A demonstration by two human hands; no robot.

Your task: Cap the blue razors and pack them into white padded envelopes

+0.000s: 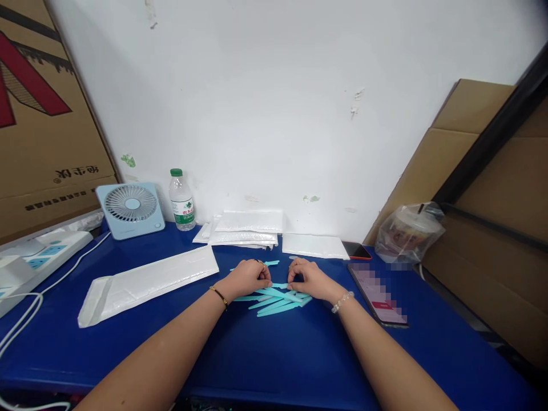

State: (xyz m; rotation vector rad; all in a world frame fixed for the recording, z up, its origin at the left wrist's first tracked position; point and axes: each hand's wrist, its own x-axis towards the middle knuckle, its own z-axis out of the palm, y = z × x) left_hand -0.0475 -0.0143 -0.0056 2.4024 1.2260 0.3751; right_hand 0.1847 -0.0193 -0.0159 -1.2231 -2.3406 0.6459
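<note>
Several flat turquoise strips [278, 304] lie crossed in a loose pile on the blue table. My left hand [253, 275] has its thumb and fingers pinched on one end of a turquoise strip [279, 285] at the back of the pile. The other end of that strip is pinched in my right hand [303, 277], so it spans the gap between the two. Behind my left hand, another turquoise piece [271, 263] shows, partly hidden by the fingers.
A white padded envelope [149, 285] lies at left, with stacked envelopes [248, 228] and a single one [315, 246] near the wall. Around stand a fan [132, 210], bottle [182, 202], power strip [47, 257] and bagged cup [406, 231]. A phone [379, 294] lies right.
</note>
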